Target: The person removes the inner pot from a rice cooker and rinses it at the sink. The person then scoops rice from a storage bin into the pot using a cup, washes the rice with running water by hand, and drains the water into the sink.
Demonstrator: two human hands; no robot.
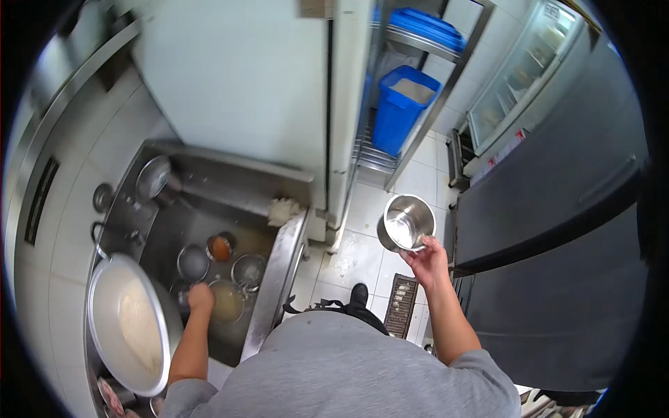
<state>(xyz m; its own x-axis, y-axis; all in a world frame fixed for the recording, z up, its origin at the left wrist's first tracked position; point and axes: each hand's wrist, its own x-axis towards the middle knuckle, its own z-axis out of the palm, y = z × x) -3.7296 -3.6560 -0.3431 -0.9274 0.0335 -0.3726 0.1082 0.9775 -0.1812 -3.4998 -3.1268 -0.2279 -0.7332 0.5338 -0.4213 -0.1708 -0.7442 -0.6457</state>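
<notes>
My right hand (426,262) grips the rim of a shiny steel pot (390,233), held tilted over the floor with its open top showing. Down in the steel sink (275,268), my left hand (201,297) is closed beside a small metal container (179,292); what its fingers hold is hidden. Close to that hand lie a round bowl of yellowish liquid (227,302), a grey metal bowl (193,262) and a bowl with something orange (221,247). Another metal bowl (249,272) sits at the sink's right side.
A large metal basin (97,334) stands left of my left arm. A metal pot (155,177) is at the sink's far corner, and a whitish cloth (283,211) hangs on its edge. A blue bin (397,118) stands on a rack. Dark cabinet doors (550,202) rise at right, near a floor drain (401,306).
</notes>
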